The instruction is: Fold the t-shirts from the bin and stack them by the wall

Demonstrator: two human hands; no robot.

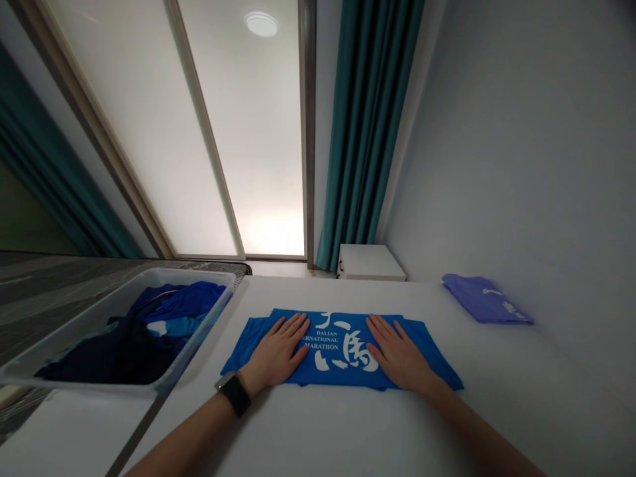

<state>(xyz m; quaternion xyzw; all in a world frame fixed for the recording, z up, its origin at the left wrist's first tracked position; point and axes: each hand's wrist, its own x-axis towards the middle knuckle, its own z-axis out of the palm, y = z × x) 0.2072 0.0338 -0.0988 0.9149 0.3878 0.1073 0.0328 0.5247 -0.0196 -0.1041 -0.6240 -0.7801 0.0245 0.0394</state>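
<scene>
A blue T-shirt [325, 364] with white marathon lettering lies folded into a wide band on the white table. Flat on its left part rests my left hand [279, 351], fingers stretched out and pointing away from me. My right hand [400, 352] presses flat on the right part, its fingers extended over the edge of the print. Both sleeve ends stick out sideways beyond my hands. Neither hand grips the cloth. A dark watch band is on my left wrist.
To the left stands a translucent plastic bin [193, 275] of dark and blue clothes. A folded purple garment [484, 301] lies at the table's right, by the wall. Beyond the far edge of the white table [318, 430] is a small white cabinet [370, 262].
</scene>
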